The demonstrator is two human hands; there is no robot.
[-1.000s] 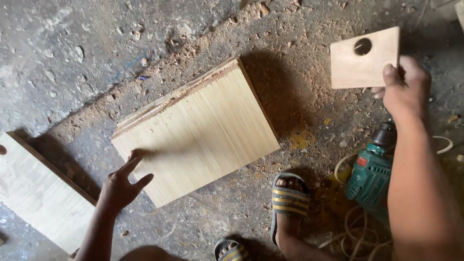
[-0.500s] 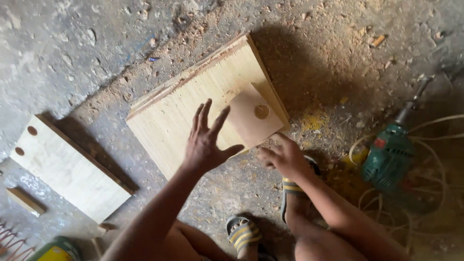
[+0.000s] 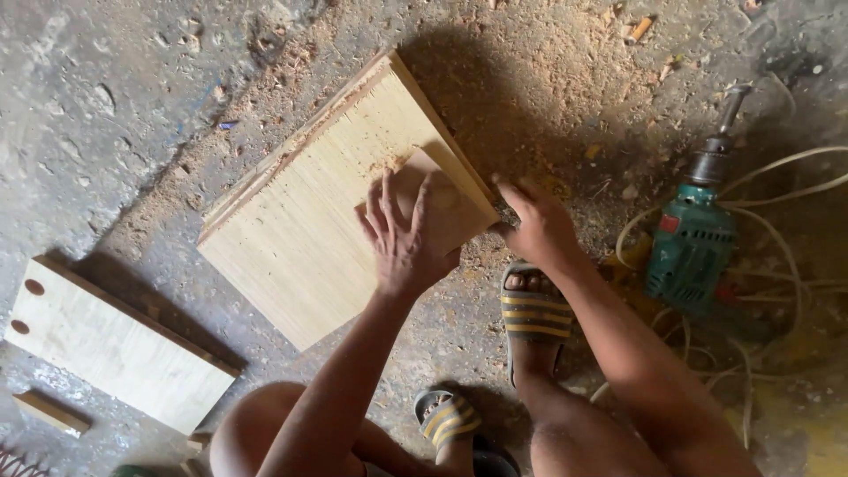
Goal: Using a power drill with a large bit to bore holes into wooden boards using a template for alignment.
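Note:
A large square plywood board (image 3: 309, 221) lies flat on the dusty concrete floor. On its right corner rests a small plywood piece (image 3: 459, 221). My left hand (image 3: 406, 238) presses flat on that small piece, fingers spread, and covers its hole. Just to the right, my right hand (image 3: 534, 225) touches the edge of the small piece and the corner of the big board; its fingers are slightly curled with nothing in them.
A green electric drill (image 3: 693, 234) with a coiled pale cord (image 3: 786, 291) lies on the floor at right. Another plywood panel (image 3: 115, 349) with two holes lies at lower left, a small wood block (image 3: 51, 412) beside it. My sandalled feet (image 3: 530, 309) are below the board.
The small piece went from held up in my right hand down onto the big board's corner. My left hand moved over and settled on top of it.

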